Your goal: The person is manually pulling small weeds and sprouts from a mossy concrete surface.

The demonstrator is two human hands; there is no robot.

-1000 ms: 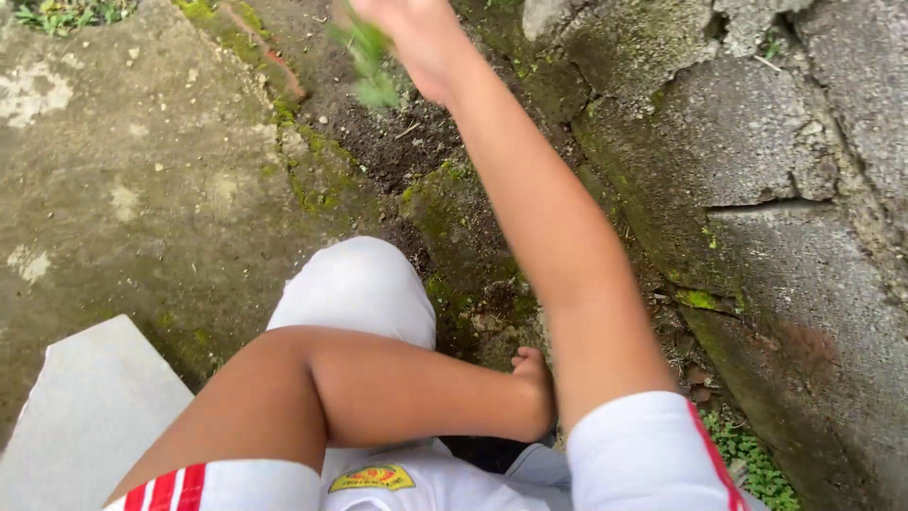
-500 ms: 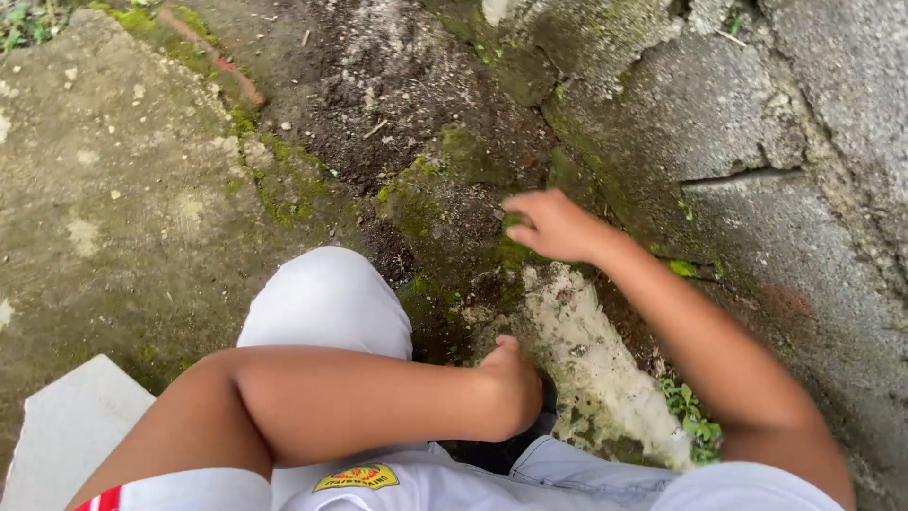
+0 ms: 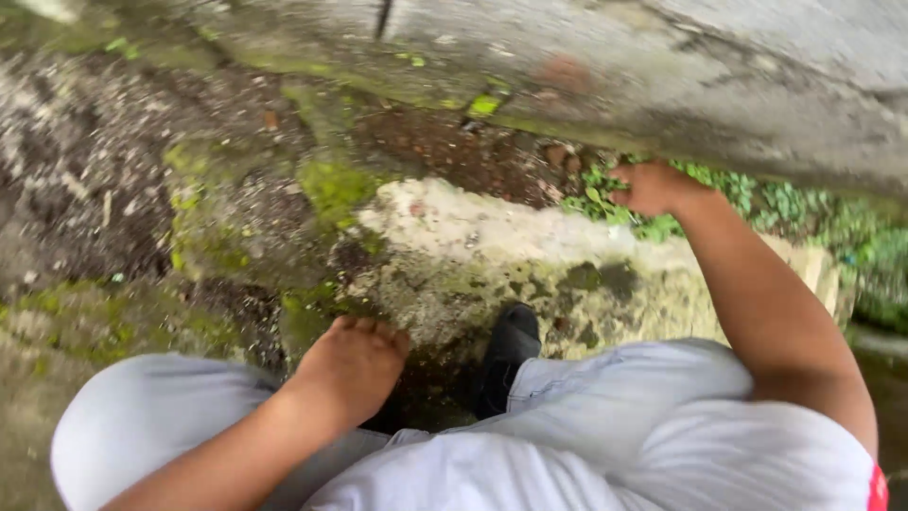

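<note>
Outdoors, we look down at rough ground (image 3: 236,218) of dark soil and green moss, with a grey concrete wall (image 3: 662,85) running along the top edge of the view. Below the wall lies a pale broken slab (image 3: 473,246), and its long side goes from left to right, almost parallel to the wall. In the narrow gap between the far edge of the slab and the foot of the wall grows a strip of small green weeds (image 3: 757,201); this strip also runs left to right, and it reaches toward the right edge of the view. Our right hand (image 3: 651,187) is stretched forward to the left end of this strip, and the fingers curl down into the leaves. It seems to pinch some of them, but we cannot tell for sure whether the grip is closed. Our left hand (image 3: 352,364) holds nothing; it rests with loosely bent fingers on the left knee in pale trousers (image 3: 142,416), probably to keep balance while we crouch. A black shoe (image 3: 509,343) stands on the near edge of the slab, with the toe pointing to the wall.
</note>
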